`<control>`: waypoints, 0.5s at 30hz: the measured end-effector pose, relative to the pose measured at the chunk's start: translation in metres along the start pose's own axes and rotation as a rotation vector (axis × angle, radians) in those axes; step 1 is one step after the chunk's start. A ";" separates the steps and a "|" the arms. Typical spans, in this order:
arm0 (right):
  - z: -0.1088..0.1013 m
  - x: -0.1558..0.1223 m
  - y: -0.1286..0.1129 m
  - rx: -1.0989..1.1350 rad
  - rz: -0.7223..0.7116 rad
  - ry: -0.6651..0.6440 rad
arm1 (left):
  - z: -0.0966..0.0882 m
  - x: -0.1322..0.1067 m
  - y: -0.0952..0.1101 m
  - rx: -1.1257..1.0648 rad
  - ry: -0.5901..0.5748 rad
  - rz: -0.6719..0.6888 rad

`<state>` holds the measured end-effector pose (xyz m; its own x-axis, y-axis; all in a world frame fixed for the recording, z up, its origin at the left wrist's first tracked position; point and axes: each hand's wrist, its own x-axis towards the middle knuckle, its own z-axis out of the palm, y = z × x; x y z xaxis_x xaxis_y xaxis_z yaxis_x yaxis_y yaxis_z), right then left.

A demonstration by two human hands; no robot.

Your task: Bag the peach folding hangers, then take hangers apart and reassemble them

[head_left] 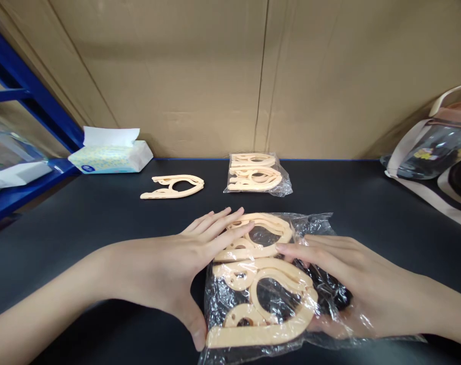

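In the head view, the left hand (173, 261), spread wide with thumb apart, rests on the left side of a clear bag (234, 299) of hangers (253, 335) on the near part of the bench (101, 213); the right hand (367, 279) half-curls at its right side, any pinch indeterminable. Film obscures the right thumb, and the frame crops the bag's near-left corner. Toward the bench's far edge lie a loose hanger (172, 187), a second bag (285, 185) and, near the far-left corner, a tissue pack (110, 158).

Two bare hands (173, 263), long slim fingers (230, 237), narrow bare wrists (108, 266), slender uncovered forearms (43, 304)
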<state>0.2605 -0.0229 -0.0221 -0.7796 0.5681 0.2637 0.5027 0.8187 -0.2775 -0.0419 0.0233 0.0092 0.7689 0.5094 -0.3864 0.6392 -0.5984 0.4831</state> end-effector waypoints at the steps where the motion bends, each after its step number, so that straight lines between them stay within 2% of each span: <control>1: 0.000 0.000 0.000 -0.007 -0.005 0.006 | 0.000 0.001 0.000 0.009 -0.009 -0.008; 5: 0.002 0.003 -0.004 -0.027 -0.002 0.023 | -0.005 -0.003 -0.002 0.029 -0.009 -0.031; 9: 0.002 0.005 -0.006 -0.021 0.007 0.010 | -0.022 -0.015 -0.010 0.038 -0.007 -0.012; 12: -0.001 0.002 -0.001 0.004 0.040 -0.031 | -0.037 -0.023 -0.026 0.108 0.203 -0.078; 15: -0.008 -0.002 0.005 0.045 0.103 -0.083 | -0.049 -0.029 -0.053 0.190 0.434 -0.158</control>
<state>0.2675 -0.0188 -0.0168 -0.7537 0.6388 0.1543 0.5661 0.7504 -0.3412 -0.0989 0.0706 0.0335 0.6112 0.7891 -0.0610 0.7697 -0.5748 0.2778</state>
